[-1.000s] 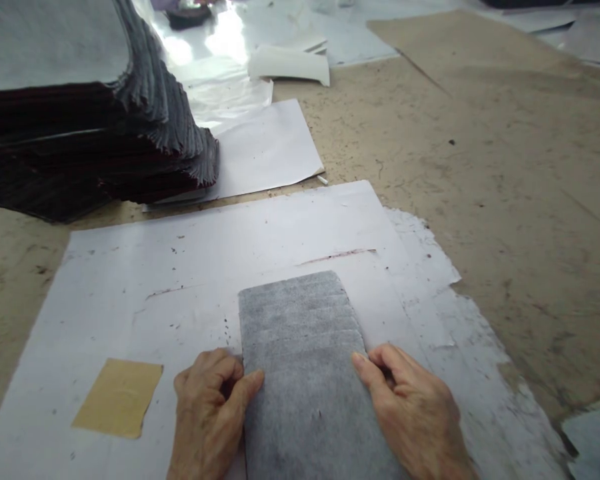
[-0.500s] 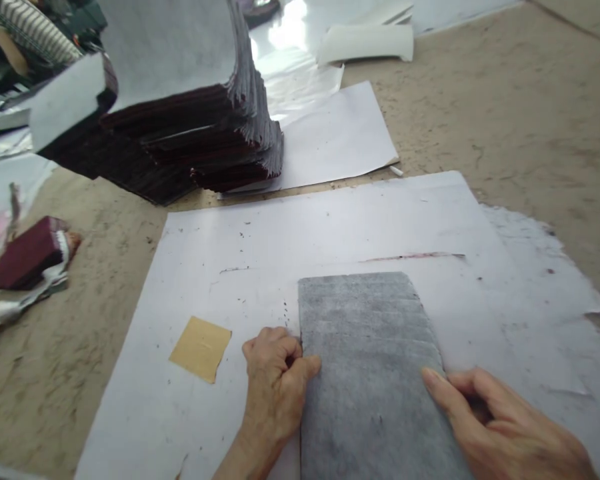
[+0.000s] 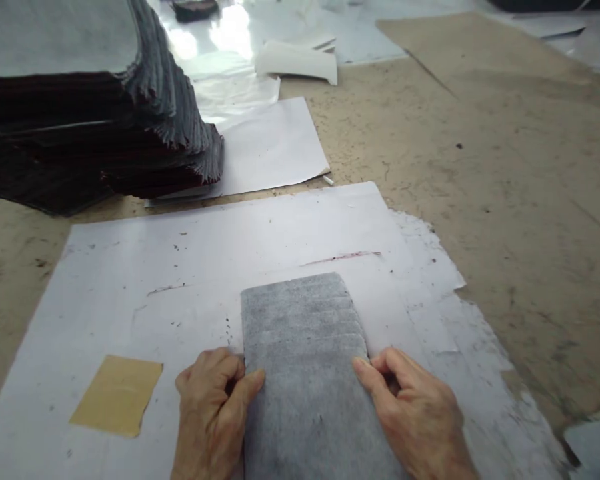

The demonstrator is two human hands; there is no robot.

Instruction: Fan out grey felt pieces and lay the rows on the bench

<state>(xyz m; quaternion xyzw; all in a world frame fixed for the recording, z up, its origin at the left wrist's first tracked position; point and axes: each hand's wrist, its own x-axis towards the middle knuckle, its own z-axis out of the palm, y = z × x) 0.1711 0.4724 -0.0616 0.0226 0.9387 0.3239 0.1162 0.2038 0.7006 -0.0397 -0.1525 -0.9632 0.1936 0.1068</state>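
A flat grey fabric-like panel (image 3: 305, 387) with rounded top corners and faint cross ridges lies on white paper, its lower end cut off by the frame. At its left edge my left hand (image 3: 215, 407) is closed, thumb on top and curled fingers at the side. My right hand (image 3: 415, 407) pinches the right edge in the same way, thumb on the grey face. To the left of my left hand, a square of tan paper (image 3: 117, 395) rests on the white sheet (image 3: 220, 233).
A tall stack of grey-faced, dark maroon-edged panels (image 3: 175, 127) stands at the back left. Behind the sheet lie another white paper (image 3: 275, 147) and a curled cream piece (image 3: 297, 63). The brown work surface (image 3: 480, 167), specked with scraps, stretches right.
The view has swung to the right, so the stack and papers sit further left. Both hands keep their hold on the grey panel's edges.
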